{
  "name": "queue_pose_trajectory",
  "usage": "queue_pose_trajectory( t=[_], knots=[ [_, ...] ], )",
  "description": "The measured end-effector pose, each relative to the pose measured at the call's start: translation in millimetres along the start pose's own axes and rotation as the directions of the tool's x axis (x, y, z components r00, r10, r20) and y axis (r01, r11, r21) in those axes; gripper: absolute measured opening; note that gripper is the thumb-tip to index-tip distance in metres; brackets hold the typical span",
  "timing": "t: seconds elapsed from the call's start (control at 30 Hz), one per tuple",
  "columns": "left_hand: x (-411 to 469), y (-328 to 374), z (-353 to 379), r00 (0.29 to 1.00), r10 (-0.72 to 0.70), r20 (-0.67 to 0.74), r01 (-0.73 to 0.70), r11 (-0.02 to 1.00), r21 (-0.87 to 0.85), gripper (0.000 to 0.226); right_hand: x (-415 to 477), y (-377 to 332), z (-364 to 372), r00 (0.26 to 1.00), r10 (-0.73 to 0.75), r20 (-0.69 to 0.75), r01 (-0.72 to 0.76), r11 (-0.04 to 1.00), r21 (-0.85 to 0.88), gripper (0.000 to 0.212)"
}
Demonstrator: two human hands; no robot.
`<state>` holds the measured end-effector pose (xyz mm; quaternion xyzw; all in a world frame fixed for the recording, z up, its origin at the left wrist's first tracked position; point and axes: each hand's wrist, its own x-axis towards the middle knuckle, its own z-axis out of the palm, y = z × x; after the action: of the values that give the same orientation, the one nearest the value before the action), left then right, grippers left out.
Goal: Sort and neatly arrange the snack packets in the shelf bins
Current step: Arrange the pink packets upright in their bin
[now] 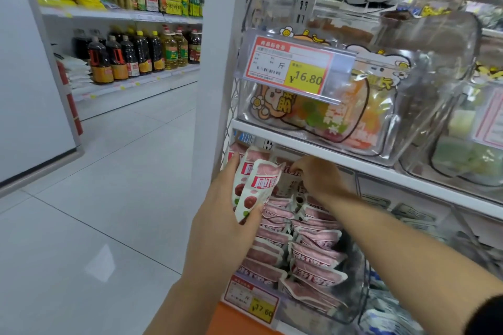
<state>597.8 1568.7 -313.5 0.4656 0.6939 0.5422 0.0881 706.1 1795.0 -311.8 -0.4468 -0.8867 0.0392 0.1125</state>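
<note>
My left hand (217,215) grips a small bunch of pink and white snack packets (253,179) upright, just left of the lower shelf bin. That clear bin (356,294) holds two rows of the same pink packets (313,253) stacked on edge. My right hand (318,174) reaches into the back of the bin under the shelf board, its fingers curled round the top of a packet (288,182) standing there. Its fingertips are partly hidden among the packets.
A white shelf board (353,160) runs right above the bin. On it stand clear bins of colourful sweets (326,117) with a 16.80 price tag (294,65). A 17.60 tag (253,299) hangs on the lower bin. To the left lie an open tiled aisle (95,198) and bottle shelves (141,54).
</note>
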Motion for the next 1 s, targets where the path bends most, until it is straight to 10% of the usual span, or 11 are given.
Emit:
queue_pose_trajectory(
  t=[0.27, 0.47, 0.6, 0.73, 1.0],
  knots=[
    [2, -3, 0, 1.0, -0.002, 0.018, 0.002, 1.0, -0.007, 0.082, 17, -10, 13, 0.97, -0.177, 0.166, 0.198, 0.972, -0.125, 0.032],
    [-2, 2, -7, 0.998, -0.049, 0.037, 0.051, 0.997, -0.056, 0.085, -21, -16, -25, 0.988, -0.113, 0.103, 0.085, 0.966, 0.244, 0.025],
    [-9, 9, -19, 0.993, -0.086, 0.083, 0.097, 0.986, -0.134, 0.091, -85, -22, -59, 0.981, -0.138, 0.135, 0.02, 0.768, 0.64, 0.036],
    [-20, 15, -29, 0.95, -0.131, 0.284, 0.2, 0.953, -0.229, 0.095, -123, -25, -76, 0.887, -0.347, 0.304, -0.095, 0.508, 0.856, 0.091],
    [-29, 35, -23, 0.724, -0.01, 0.69, 0.292, 0.911, -0.292, 0.073, -148, -35, -108, 0.82, -0.407, 0.403, 0.015, 0.719, 0.695, 0.054]
  ],
)
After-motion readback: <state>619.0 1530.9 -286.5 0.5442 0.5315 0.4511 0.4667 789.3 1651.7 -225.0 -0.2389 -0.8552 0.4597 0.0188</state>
